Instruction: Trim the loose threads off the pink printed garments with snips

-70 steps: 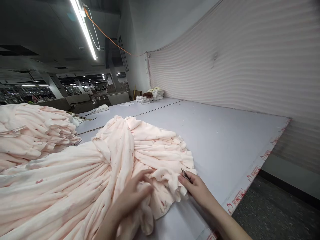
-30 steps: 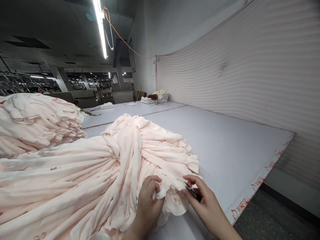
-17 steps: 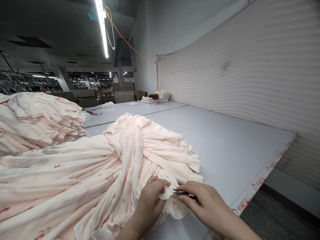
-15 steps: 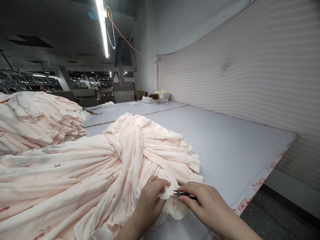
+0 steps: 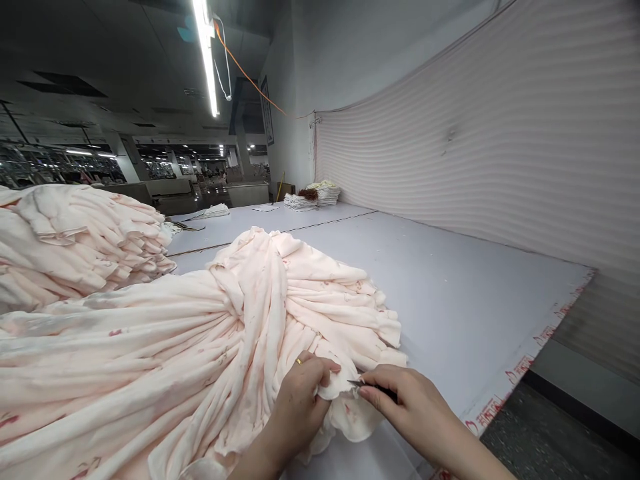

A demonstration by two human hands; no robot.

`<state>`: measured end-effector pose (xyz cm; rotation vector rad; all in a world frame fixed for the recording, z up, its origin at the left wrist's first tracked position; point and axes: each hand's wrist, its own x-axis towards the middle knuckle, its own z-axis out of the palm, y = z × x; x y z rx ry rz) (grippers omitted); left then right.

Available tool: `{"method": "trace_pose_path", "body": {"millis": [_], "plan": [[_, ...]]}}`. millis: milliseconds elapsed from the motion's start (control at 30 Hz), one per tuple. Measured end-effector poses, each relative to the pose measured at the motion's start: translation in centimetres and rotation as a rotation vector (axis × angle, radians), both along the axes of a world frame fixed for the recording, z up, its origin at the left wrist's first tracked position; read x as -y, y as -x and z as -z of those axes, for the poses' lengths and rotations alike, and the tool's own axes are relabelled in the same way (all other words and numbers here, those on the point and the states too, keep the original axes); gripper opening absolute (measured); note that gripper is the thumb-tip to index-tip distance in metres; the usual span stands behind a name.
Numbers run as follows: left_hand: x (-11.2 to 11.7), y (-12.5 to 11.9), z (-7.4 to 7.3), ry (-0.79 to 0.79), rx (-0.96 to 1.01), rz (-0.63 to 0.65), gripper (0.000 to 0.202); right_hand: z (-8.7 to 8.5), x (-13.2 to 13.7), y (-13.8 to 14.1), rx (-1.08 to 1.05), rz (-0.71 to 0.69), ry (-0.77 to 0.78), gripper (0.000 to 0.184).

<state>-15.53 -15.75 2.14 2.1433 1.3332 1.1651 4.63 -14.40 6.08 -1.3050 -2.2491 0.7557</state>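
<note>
A broad, pale grey tabletop (image 5: 465, 287), its right-hand edge strip printed in red (image 5: 523, 367), fills the middle and right of the view, with dark speckled floor (image 5: 555, 433) beyond that edge. A pale, finely striped sheet (image 5: 475, 147) hangs along the wall, and a lit white tube lamp (image 5: 206, 60) with an orange cord (image 5: 245, 70) hangs over a long, dim hall.

A large, gathered, pale pink printed cloth (image 5: 260, 280) lies on the near part of the table, its long folds running out left and right from a bunched middle, its ruffled edge to the right. The left hand (image 5: 305, 403) is curled closed, pinching a bit of this edge. The right hand (image 5: 407, 403) is wrapped closed round a small, dark, pointed cutting tool (image 5: 383, 391); its long axis runs roughly level, the tip aimed left at the left hand, over the pinched edge. Whether the tip touches the cloth cannot be told.

A heap of similar pink cloth (image 5: 85, 240) sits at the left, and white folded stacks (image 5: 300, 201) at the far end. Beyond stands a grey, box-like unit (image 5: 249, 194), its inside hidden.
</note>
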Motion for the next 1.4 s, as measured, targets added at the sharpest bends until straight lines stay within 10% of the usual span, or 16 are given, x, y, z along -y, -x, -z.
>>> {"method": "trace_pose_path", "body": {"millis": [1067,1400], "plan": [[0.0,-0.4,0.6,-0.021,-0.024,0.011,0.023,0.3,1.4,0.3,0.341,0.060,-0.208,0.023],[0.1,-0.4,0.5,0.006,-0.025,-0.005,0.025,0.9,0.9,-0.4,0.164,0.067,-0.092,0.019]]}}
